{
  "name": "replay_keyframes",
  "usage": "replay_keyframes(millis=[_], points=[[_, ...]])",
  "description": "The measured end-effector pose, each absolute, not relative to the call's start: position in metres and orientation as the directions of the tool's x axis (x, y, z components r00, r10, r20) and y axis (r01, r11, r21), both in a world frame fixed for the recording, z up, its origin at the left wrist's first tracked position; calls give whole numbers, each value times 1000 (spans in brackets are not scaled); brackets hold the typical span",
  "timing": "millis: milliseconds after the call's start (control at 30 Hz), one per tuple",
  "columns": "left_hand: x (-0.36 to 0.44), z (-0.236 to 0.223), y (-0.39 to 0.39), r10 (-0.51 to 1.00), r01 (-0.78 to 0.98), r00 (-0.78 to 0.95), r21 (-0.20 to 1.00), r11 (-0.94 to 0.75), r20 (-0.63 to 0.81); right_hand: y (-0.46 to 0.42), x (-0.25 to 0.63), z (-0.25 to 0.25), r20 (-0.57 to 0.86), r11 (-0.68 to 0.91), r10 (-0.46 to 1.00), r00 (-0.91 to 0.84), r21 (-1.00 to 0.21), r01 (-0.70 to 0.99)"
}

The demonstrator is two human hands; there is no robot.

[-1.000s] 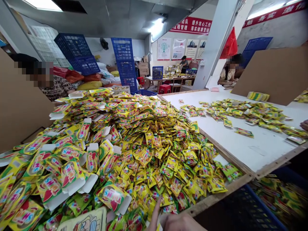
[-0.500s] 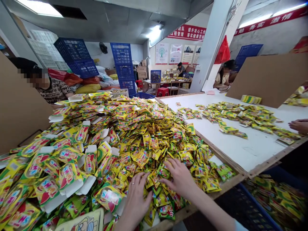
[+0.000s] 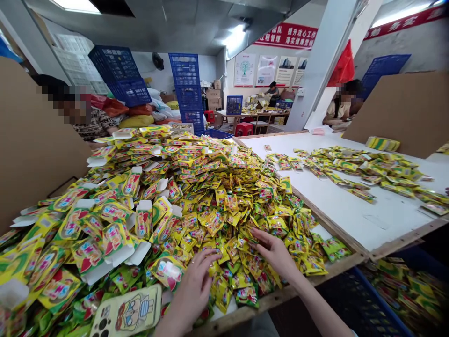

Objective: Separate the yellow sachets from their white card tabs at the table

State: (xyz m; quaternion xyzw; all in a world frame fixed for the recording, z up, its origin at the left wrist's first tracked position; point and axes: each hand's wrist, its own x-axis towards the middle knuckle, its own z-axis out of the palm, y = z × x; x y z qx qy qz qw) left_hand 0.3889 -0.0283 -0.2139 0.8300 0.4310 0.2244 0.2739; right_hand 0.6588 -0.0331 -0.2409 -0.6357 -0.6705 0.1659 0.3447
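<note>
L hand (image 3: pixel 197 280) approx. palm-down, fingers loosely bent, part open, at packets (image 3: pixel 229 213); nothing seen in grip. R hand (image 3: pixel 275 252) reaches in from near right, fingers apart, part open, touching packets; nothing seen in grip. Packets heaped ctr. of wood-edged surface (image 3: pixel 287 294), boxes (image 3: pixel 117 239) to left, phone (image 3: pixel 129 310) near left. White surface (image 3: pixel 343 217) at right w/ more boxes (image 3: pixel 372 166). Far: blue crates (image 3: pixel 188 100) stacked, posters (image 3: pixel 244 70) on wall.

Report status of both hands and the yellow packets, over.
Left hand, right hand at the yellow packets; grip unclear. Packets heaped loose. Cartoon-patterned phone lies near left hand.
</note>
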Motion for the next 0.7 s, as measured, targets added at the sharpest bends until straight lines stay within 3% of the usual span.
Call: replay_keyframes(millis=[100, 200, 433, 567, 700], points=[[353, -200, -18, 797, 751, 601, 301, -588, 59, -28, 659, -236, 183, 75, 982, 50, -617, 783], [325, -186, -6, 785, 788, 614, 111, -605, -83, -22, 657, -221, 149, 27, 987, 60, -521, 853], [309, -175, 0, 722, 745, 666, 130, -654, -185, -23, 657, -200, 148, 67, 989, -3, -428, 901], [310, -177, 0, 747, 760, 650, 111, -641, -138, -18, 654, -204, 156, 86, 988, -8, -503, 860], [314, -165, 1, 763, 766, 640, 150, -625, -94, -18, 659, -190, 224, 120, 974, 41, -658, 744]])
